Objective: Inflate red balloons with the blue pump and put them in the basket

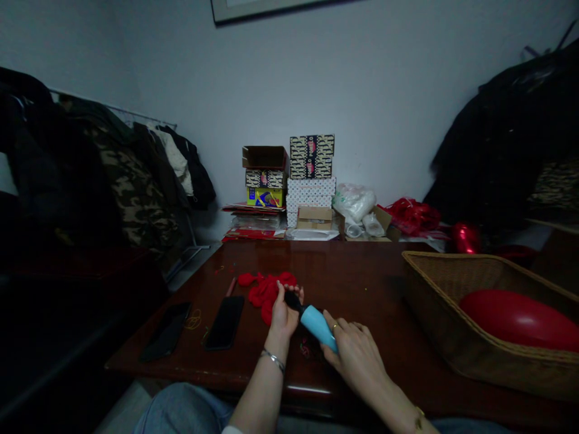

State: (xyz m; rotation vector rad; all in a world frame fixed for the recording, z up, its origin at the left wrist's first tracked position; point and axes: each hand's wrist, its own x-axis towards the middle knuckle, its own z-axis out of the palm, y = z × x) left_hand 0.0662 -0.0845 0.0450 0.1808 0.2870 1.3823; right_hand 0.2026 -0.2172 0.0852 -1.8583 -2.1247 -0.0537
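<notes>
A light-blue balloon pump (319, 328) with a black end is held at a slant between my hands over the table. My right hand (359, 355) is closed around its blue body, a ring on one finger. Around the black end curl the fingers of my left hand (284, 313), thumb pointing up; the tip is partly hidden there. Just beyond and left of that hand lies a loose heap of uninflated red balloons (260, 292).
Two dark phones (225, 322) and yellow rubber bands (193, 319) lie at left on the brown table (344, 271). At right, a wicker basket (434, 319) holds an inflated red balloon (515, 316). Stacked boxes (311, 157) and plastic bags (355, 202) stand behind.
</notes>
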